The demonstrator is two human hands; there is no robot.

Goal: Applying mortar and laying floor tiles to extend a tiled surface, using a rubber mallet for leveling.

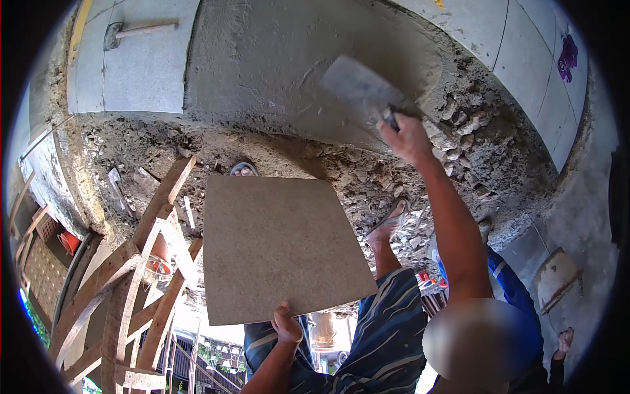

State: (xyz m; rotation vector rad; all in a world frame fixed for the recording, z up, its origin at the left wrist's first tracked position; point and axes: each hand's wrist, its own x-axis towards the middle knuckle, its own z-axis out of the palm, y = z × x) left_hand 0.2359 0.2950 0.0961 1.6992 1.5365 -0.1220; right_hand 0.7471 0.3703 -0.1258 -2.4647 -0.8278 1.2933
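My left hand [287,323] grips the near edge of a large square tile [282,243], its brownish-grey face turned up in front of my legs. In my right hand [407,139] is the handle of a steel trowel [357,82], held out ahead and to the right. The trowel's blade is smeared by motion over a bed of wet grey mortar [256,72]; I cannot tell whether it touches. Beyond the held tile, the mortar ends in a rough edge against broken earth.
Pale laid tiles [147,79] border the mortar at left, with a hammer [113,36] on them. More tiles [531,39] lie at right, beside rubble [472,125]. A wooden frame [134,262] stands near my left. Another person in a blue sleeve [515,282] is close at right.
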